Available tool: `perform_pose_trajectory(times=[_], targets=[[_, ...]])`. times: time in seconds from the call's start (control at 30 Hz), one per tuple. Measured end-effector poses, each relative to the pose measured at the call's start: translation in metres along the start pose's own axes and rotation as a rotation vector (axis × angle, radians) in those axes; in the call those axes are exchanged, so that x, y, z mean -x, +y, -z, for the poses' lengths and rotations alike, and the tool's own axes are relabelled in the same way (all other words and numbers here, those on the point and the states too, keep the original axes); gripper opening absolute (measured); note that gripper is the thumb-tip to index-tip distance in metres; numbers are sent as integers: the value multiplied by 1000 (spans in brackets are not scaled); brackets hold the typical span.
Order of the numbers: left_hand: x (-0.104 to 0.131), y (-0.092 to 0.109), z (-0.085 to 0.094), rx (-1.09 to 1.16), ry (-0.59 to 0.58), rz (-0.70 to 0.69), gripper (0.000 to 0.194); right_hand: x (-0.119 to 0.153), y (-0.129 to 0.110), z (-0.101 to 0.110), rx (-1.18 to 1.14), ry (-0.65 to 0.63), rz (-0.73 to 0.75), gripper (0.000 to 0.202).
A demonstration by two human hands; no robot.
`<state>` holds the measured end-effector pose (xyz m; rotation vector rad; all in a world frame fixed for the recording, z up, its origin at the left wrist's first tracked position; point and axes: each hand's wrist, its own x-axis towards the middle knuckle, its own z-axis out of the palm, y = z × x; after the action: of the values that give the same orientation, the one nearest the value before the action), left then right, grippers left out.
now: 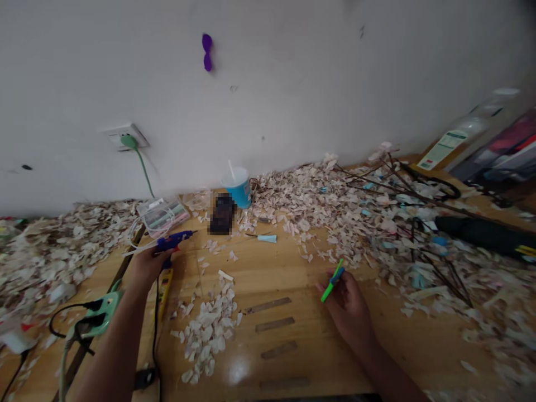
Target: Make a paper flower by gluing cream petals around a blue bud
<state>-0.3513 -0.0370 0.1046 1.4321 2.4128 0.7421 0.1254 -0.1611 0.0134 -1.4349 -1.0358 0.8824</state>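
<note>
Blue plastic glue gun (171, 241) in the left hand (146, 266), slim green-and-blue tool (334, 281) in the right hand (350, 304).
Left fingers wrap the gun's grip near the clear plastic box (179, 213); right fingers pinch the tool above the tan wooden tabletop (285, 271). Best keep the nozzle (193, 232) clear of the pale papery petals (211, 329), the pinch light.
</note>
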Motion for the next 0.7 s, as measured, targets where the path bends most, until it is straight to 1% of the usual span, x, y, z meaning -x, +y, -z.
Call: perform_pose_trajectory(times=[0.1,0.17,0.33,0.43,0.5,0.57,0.6,0.63,0.7], targets=[[1,-2,-1,24,-73,-13,41,0,-1,0,11,2,2,36],[2,-2,-2,14,-90,-8,42,0,-2,-1,18,-2,3,36],[7,0,1,-20,-65,8,42,-1,-1,-2,25,-13,9,35],[20,-1,3,-13,-25,15,44,0,-1,-1,26,-22,20,35],[36,-2,3,-31,40,30,49,0,-1,-1,33,-20,29,34],[57,-3,0,-85,171,15,54,1,-1,-1,44,-11,38,33],[67,-3,-3,-135,271,-26,54,1,-1,-1,51,-8,44,33],[75,-3,-5,-179,346,-66,53,1,-1,-1,59,-7,51,33],[81,-2,-10,-241,429,-103,56,1,0,0,81,-13,71,33]])
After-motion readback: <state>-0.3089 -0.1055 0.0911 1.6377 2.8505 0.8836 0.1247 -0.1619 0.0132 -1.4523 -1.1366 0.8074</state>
